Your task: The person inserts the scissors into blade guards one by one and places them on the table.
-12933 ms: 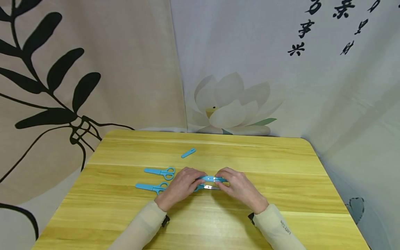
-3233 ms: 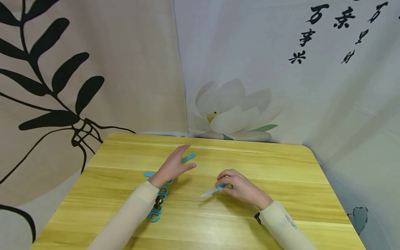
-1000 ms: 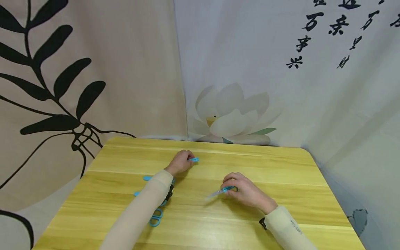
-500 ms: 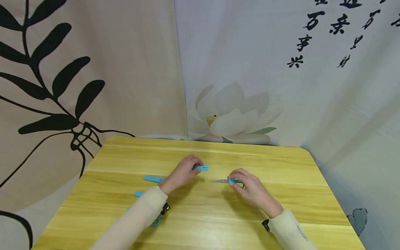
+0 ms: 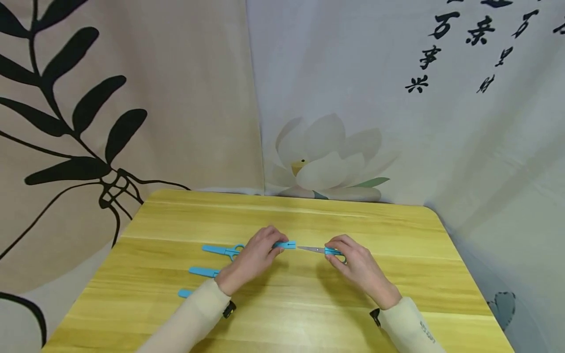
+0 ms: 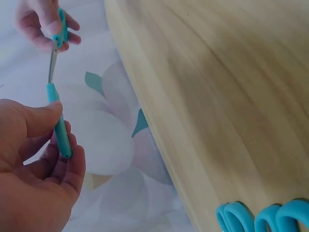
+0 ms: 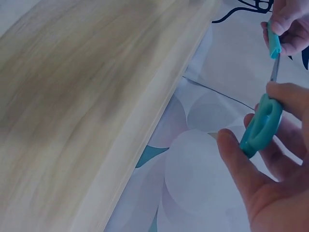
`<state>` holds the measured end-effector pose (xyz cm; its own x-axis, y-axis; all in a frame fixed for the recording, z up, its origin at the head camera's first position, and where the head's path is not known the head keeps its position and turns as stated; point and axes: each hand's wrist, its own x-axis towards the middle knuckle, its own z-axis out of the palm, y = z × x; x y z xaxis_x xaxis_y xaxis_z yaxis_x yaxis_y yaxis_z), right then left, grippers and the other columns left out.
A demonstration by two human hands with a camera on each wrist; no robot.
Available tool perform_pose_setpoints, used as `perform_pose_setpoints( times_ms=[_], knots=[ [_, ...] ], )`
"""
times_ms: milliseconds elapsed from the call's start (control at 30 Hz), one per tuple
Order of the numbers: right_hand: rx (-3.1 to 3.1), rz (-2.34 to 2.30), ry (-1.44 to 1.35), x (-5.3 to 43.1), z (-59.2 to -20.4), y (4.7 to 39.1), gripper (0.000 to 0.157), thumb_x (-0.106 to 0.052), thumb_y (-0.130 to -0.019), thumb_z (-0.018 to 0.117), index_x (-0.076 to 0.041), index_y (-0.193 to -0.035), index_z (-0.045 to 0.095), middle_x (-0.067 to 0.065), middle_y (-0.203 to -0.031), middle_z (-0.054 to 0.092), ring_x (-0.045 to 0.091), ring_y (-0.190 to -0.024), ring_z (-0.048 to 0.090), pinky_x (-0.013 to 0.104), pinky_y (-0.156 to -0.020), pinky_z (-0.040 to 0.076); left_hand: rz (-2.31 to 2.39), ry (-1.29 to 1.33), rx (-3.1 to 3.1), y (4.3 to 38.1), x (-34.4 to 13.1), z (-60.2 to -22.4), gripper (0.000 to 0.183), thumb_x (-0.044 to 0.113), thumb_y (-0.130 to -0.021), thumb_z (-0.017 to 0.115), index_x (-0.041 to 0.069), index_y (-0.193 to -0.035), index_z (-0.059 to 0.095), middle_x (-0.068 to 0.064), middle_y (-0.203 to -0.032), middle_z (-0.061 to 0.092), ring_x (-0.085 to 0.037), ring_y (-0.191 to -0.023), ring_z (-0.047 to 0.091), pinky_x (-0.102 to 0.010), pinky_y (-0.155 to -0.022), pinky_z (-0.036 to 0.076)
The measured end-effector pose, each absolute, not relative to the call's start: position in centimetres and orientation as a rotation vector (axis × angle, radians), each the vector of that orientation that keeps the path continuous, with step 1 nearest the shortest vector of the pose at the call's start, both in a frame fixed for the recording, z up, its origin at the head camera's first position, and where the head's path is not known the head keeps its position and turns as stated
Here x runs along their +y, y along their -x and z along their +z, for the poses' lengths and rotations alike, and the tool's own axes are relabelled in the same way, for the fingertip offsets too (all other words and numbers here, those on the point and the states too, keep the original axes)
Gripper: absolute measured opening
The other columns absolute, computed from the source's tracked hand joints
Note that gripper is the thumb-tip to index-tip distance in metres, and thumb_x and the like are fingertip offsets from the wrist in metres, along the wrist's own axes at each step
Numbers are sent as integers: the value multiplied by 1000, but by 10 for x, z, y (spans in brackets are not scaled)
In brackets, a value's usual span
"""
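Note:
My left hand point(image 5: 254, 253) pinches a blue scissors cover point(image 5: 287, 244) between thumb and fingers, its slotted end pointing right. Facing it, my right hand point(image 5: 358, 260) grips a pair of scissors point(image 5: 314, 249) by the blue handles, metal blades pointing left. In the head view a small gap separates the blade tips from the cover's mouth; the left wrist view has the tips point(image 6: 51, 72) right at the cover's end point(image 6: 59, 121). The right wrist view brings out the scissors' handle loops point(image 7: 263, 124) between thumb and fingers.
Left of my left hand lie covered blue scissors point(image 5: 220, 250), with a second blue cover point(image 5: 203, 271) and a third point(image 5: 184, 293) nearer me, partly hidden by my left arm. The wooden table point(image 5: 331, 318) ends at a patterned cloth backdrop point(image 5: 335, 98).
My left hand took the loose cover from the table's far part and brought it right and nearer me. My right hand shifted right, and its scissors turned level, in line with the cover.

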<state>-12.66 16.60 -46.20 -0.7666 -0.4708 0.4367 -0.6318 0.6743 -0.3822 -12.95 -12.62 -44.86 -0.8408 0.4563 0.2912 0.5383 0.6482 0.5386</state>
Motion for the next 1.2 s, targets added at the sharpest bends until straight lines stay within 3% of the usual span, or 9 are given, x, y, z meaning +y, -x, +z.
perform_pose_setpoints(
  times_ms=[233,1200],
  knots=[
    [-2520,718,-921,165,-459,124,22,-9,-84,88,-8,-102,76,1,-109,66,13,-86,68,30,-71,59,-876,861,-2707,122,-125,-451,17,6,-98,72,5,-114,73,-3,-109,64,-21,-100,59,-36,-84,55],
    [-2542,732,-935,156,-461,126,24,-11,-82,89,-10,-102,76,-1,-110,66,12,-87,67,29,-72,59,-903,815,-2734,121,-120,-456,17,9,-96,75,10,-113,74,0,-109,63,-21,-102,60,-37,-86,56]
  ],
)
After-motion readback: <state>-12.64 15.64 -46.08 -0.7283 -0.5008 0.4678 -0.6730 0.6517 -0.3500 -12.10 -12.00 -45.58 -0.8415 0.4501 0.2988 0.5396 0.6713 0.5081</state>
